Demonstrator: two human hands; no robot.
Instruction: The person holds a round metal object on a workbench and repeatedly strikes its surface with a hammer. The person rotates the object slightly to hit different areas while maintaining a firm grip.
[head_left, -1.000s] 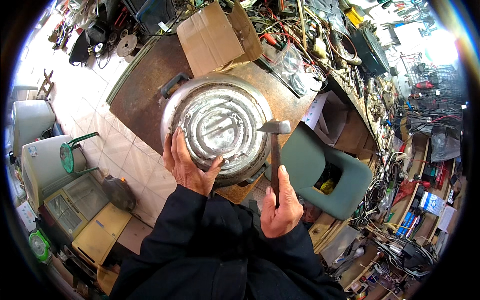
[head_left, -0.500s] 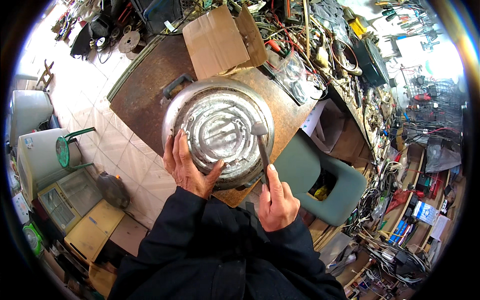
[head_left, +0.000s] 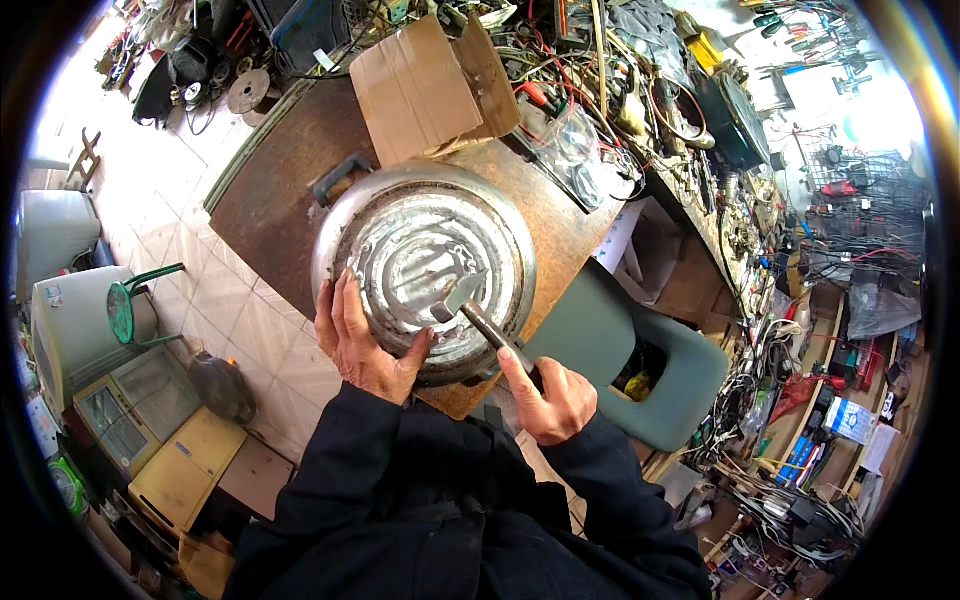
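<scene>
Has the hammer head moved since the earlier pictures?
Yes: judged against the cardboard box, the hammer head has moved left and lower in view, nearer the middle of the metal vessel.

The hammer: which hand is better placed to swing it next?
Probably the right hand: its fingers grip the hammer over the round metal vessel, while the left hand rests spread on that vessel's near-left side.

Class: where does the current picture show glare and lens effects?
In the head view, glare whitens the upper right, with rainbow flare at the rim; the tiled floor pales at upper left; the metal vessel shows bright reflections; the fisheye corners are black.
</scene>
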